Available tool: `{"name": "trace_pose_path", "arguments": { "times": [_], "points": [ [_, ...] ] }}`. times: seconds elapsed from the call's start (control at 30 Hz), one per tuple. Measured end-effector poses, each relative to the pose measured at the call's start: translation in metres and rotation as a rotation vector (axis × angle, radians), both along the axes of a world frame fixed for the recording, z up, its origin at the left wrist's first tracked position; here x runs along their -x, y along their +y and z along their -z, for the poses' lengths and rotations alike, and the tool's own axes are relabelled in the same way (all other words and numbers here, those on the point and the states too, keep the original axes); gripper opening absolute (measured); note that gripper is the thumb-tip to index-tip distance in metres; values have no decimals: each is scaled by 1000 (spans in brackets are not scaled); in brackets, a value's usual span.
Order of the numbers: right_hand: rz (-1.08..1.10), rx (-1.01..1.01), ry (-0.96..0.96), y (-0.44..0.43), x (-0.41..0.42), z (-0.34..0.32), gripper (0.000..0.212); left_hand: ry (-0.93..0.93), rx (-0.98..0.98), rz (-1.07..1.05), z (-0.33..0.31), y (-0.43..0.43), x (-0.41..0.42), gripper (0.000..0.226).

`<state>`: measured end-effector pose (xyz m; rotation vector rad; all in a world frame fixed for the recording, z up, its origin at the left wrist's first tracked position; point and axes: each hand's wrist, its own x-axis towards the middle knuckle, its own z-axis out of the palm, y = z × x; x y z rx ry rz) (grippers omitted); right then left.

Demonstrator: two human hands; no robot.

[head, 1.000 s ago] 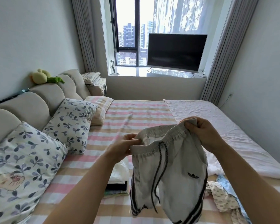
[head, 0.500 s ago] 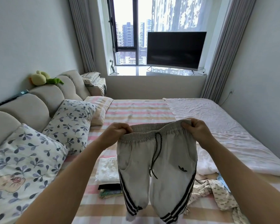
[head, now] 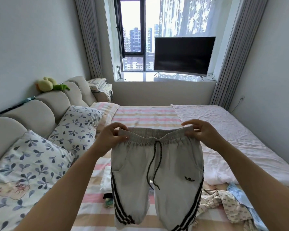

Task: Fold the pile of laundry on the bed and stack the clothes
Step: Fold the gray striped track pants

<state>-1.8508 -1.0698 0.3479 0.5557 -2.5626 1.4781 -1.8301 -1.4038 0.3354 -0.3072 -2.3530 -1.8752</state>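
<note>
The striped bed (head: 147, 116) is being covered on its right side by a white quilt (head: 237, 140). Grey shorts (head: 157, 177) with black side stripes are being held up above the bed, hanging by the waistband. Unfolded clothes (head: 223, 205) are being left heaped just below the quilt. The waistband's two ends are being pinched by the left hand (head: 111, 139) and the right hand (head: 203, 133).

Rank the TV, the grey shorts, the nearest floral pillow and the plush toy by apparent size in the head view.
1-2. The nearest floral pillow and the grey shorts: about alike. Both are close to the camera and the pillow is cut off by the frame, so they are not ranked.
3. The TV.
4. The plush toy, smallest.
</note>
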Motion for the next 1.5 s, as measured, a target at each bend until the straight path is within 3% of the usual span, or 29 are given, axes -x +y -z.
{"name": "trace_pose_path", "arguments": {
  "times": [0.13, 0.3, 0.4, 0.57, 0.7, 0.8, 1.03, 1.2, 1.27, 1.4, 1.43, 1.5],
  "points": [
    [-41, -17, -75, 7, 4, -14, 21, 4, -54, 24, -9, -9, 0, 26],
    [-144, 295, -356, 11, 5, -17, 9, -56, -136, 72, -21, -16, 2, 8],
    [5, 432, -429, -10, 3, -7, 10, -120, -193, -55, -16, -2, 1, 4],
    [298, 419, -224, -51, -14, 8, 18, -106, -249, -266, 4, 36, -14, 12],
    [339, 236, 37, -85, -37, 9, 17, 24, -190, -324, 11, 73, -34, 19],
    [318, 217, 120, -103, -52, 12, 15, 116, -175, -320, 10, 93, -48, 25],
    [166, 419, 40, -118, -75, 26, 27, 103, -234, -317, 13, 102, -65, 22],
    [252, 293, 120, -123, -77, 35, 29, 3, -475, -82, 16, 98, -71, 31],
    [269, 347, 135, -121, -74, 33, 22, 43, -448, -41, 16, 94, -71, 28],
    [214, 400, 99, -110, -69, 26, 38, 301, -246, -372, 14, 66, -59, 26],
    [194, 415, 70, -107, -67, 25, 40, 313, -217, -382, 14, 57, -54, 32],
    [157, 438, 22, -100, -64, 21, 42, 178, -173, -182, 12, 42, -46, 53]
  ]
}}
